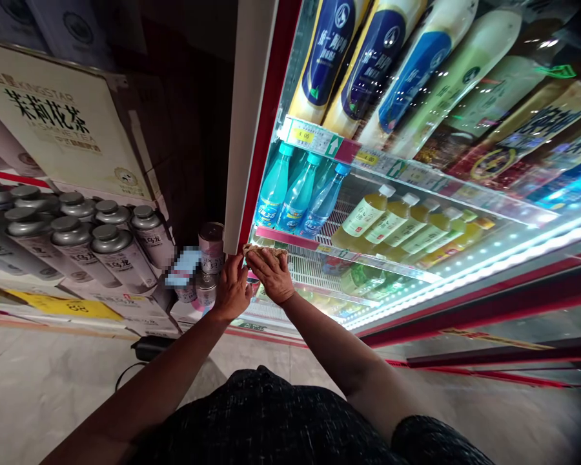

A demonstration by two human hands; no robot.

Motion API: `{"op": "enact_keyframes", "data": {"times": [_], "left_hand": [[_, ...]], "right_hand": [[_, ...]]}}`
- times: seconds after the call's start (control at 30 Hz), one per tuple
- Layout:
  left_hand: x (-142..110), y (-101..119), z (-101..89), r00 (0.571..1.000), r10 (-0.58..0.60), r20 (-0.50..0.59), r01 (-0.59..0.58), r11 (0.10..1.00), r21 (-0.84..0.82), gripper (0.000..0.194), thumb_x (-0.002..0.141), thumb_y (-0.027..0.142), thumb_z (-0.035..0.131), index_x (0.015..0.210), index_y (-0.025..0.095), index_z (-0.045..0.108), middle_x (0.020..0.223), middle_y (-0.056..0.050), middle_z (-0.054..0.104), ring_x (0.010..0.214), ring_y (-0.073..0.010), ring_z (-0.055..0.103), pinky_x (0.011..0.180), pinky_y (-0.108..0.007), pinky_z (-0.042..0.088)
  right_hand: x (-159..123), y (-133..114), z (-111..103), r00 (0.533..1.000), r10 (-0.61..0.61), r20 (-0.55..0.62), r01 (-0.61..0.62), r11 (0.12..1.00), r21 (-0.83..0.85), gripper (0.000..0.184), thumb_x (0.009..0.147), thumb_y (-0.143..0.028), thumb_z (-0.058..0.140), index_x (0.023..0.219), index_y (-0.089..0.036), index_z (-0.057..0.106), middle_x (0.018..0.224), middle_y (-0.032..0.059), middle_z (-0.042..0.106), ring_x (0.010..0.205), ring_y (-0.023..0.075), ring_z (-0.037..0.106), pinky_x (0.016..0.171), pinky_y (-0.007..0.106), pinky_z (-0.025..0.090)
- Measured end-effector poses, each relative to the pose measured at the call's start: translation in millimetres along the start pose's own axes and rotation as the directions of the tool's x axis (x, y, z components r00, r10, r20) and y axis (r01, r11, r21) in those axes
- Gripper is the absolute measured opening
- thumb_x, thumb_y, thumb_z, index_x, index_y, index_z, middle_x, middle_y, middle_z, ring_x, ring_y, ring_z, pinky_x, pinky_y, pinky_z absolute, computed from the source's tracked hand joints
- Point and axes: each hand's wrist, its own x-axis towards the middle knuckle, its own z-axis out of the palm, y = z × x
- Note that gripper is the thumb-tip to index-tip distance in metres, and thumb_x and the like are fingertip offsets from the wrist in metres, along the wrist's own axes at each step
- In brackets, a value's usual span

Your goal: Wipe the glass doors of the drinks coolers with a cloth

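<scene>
My right hand [272,271] presses a crumpled brown cloth [267,251] against the lower left side of a lit drinks fridge, by its red-edged frame [270,110]. The fingers lie over the cloth and cover part of it. Just left of it, my left hand [233,287] rests at the frame's edge, fingers stretched upward and somewhat apart, with nothing visible in them. Behind the glass near my hands stand blue-green bottles [291,197] and bottles of yellowish drink [365,214].
Silver-topped cans [113,242] and a jasmine tea box [72,123] fill the shelves at left. Short stacked cans [211,248] stand close beside my left hand. A black object with a cord [150,347] lies on the floor [39,374]. Large bottles [332,51] line the fridge's upper shelf.
</scene>
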Motion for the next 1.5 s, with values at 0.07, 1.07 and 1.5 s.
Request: {"op": "enact_keyframes", "data": {"times": [0.07, 1.07, 1.5], "left_hand": [[-2.6, 0.8, 1.7, 1.000, 0.003, 0.015, -0.003, 1.000, 0.017, 0.062, 0.081, 0.013, 0.060, 0.142, 0.007, 0.050, 0.159, -0.025, 0.031, 0.152, -0.0402, 0.030, 0.122, -0.055, 0.035], [-14.7, 9.3, 22.2, 0.995, -0.052, 0.085, 0.051, 0.999, 0.016, 0.081, 0.089, 0.020, 0.062, 0.161, 0.010, 0.026, 0.171, -0.027, 0.004, 0.160, -0.0412, 0.004, 0.124, -0.062, 0.025], [-12.4, 23.9, 23.5, 0.997, -0.054, 0.058, 0.053, 0.998, 0.022, 0.074, 0.089, 0.016, 0.062, 0.159, 0.019, 0.037, 0.173, -0.019, -0.009, 0.159, -0.0423, -0.006, 0.125, -0.064, 0.023]], "right_hand": [[-1.7, -0.2, 0.0, 0.999, 0.015, 0.041, -0.016, 1.000, 0.026, 0.053, 0.103, -0.019, 0.045, 0.155, -0.032, 0.046, 0.155, 0.0015, 0.055, 0.154, 0.0203, 0.035, 0.129, 0.050, -0.012], [-40.0, 18.0, -8.4, 0.997, 0.079, -0.002, -0.079, 0.997, -0.021, 0.059, 0.098, -0.016, 0.046, 0.155, -0.033, 0.046, 0.152, -0.0018, 0.058, 0.157, 0.0207, 0.026, 0.128, 0.049, -0.015], [-68.5, 39.6, -18.1, 0.999, 0.049, 0.023, -0.049, 0.999, -0.020, 0.055, 0.099, -0.018, 0.046, 0.151, -0.033, 0.051, 0.151, -0.0014, 0.060, 0.154, 0.0204, 0.030, 0.129, 0.046, -0.010]]}}
